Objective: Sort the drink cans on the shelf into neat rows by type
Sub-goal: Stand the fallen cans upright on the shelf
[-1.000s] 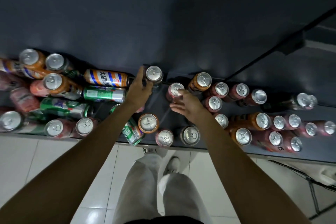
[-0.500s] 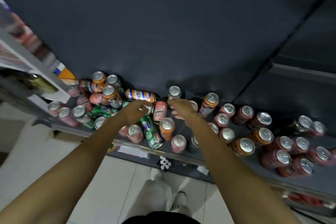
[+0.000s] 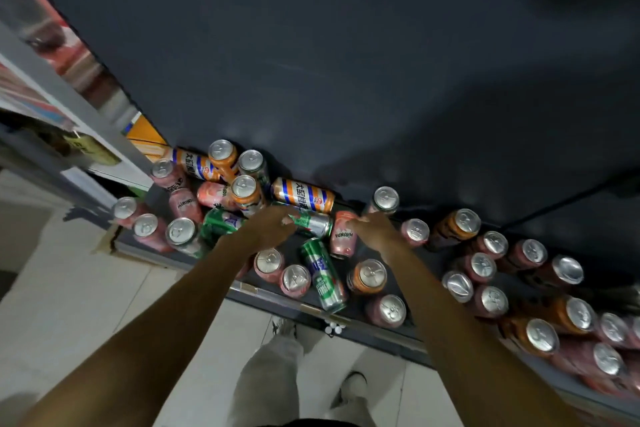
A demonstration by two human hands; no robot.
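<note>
— Shifted anything since a second before?

— Took the left hand (image 3: 268, 229) off the upright silver-topped aluminium can (image 3: 386, 199) by the back wall. Brought it down onto a green aluminium drink can (image 3: 313, 222) lying on its side. Left the upright one standing alone at the back.

— Gripped the green one?

— Curled the fingers round its near end. Laid the right hand (image 3: 375, 229) on the upper end of a pink aluminium drink can (image 3: 343, 237), also lying down, just beside the green one. Kept those fingers loosely bent; couldn't tell whether closed on it or only resting.

— Found both where?

— Toward the back of the dark metal shelf (image 3: 367, 332), about midway along, among a jumble of upright and fallen cans.

— Looked how?

— Green with white lettering and a silver rim; pink with dark lettering down the side.

— Counted the types?

— Made out three green cans lying flat. Counted two orange, blue and white striped aluminium cans (image 3: 303, 196), both on their sides. Gave up on the pink and orange ones: too many, and too blurred at the right.
</note>
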